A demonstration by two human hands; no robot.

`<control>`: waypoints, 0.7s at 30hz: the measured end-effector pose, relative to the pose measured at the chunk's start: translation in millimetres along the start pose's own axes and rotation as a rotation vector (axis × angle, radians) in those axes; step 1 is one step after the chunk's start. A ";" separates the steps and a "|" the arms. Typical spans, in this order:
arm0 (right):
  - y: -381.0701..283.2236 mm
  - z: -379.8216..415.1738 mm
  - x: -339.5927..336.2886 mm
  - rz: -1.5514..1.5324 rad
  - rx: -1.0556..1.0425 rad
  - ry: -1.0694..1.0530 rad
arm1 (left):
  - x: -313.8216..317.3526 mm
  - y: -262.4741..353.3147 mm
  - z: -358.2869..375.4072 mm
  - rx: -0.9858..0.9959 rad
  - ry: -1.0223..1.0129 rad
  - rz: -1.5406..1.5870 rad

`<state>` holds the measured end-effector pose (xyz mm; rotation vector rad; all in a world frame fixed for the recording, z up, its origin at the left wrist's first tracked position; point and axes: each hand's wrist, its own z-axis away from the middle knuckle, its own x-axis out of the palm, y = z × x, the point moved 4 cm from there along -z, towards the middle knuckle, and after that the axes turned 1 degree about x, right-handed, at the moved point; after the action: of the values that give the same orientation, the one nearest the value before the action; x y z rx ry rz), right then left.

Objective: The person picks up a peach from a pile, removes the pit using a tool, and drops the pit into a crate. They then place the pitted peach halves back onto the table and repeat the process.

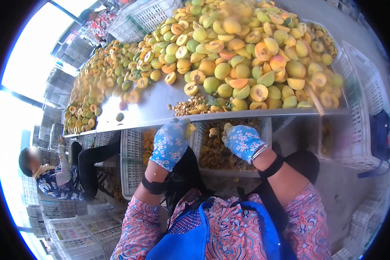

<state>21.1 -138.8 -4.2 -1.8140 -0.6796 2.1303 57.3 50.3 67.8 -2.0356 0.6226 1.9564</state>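
My left hand (171,143), in a blue flowered glove, is closed at the near edge of the metal table, with a yellow apricot piece (190,128) at its fingertips. My right hand (243,142), gloved alike, is curled shut a little to the right; whatever it holds is too small to make out. Below both hands stands a white crate (266,130) with brownish fruit pieces (214,155) inside. On the table just beyond lie a small heap of pits (190,106) and a large pile of whole and halved apricots (242,56).
The metal table (154,102) has a raised front edge. A wooden handle (315,100) leans over its right end. More white crates stand at the left (132,173) and right (355,130). One person (58,177) sits at the left; another (100,24) is at the far side.
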 end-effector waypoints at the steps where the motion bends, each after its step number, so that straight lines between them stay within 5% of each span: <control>1: 1.9 2.2 1.8 -0.033 -0.008 -0.073 | -7.6 -12.8 6.5 -0.015 0.037 0.037; 6: 3.1 10.5 -6.6 -0.094 -0.043 -0.205 | -28.5 -108.7 50.0 -0.169 -0.163 -0.094; 9: 1.2 6.4 -14.4 -0.117 -0.044 -0.175 | -34.6 -113.3 34.8 -0.070 -0.038 -0.274; 14: -11.3 -5.9 -17.2 -0.250 -0.090 -0.063 | 20.5 -107.0 -78.7 -0.001 0.093 0.182; 18: -7.0 -9.7 -18.6 -0.361 -0.012 0.011 | 63.5 -81.2 -158.3 -0.050 -0.033 -0.005; 21: -4.4 -10.8 -27.6 -0.436 -0.035 0.069 | 84.4 -81.1 -180.4 -0.022 -0.098 0.151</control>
<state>36.3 -146.4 20.5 -1.5689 -0.9952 1.7718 255.3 27.2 -12.9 -1.9428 0.7547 2.1415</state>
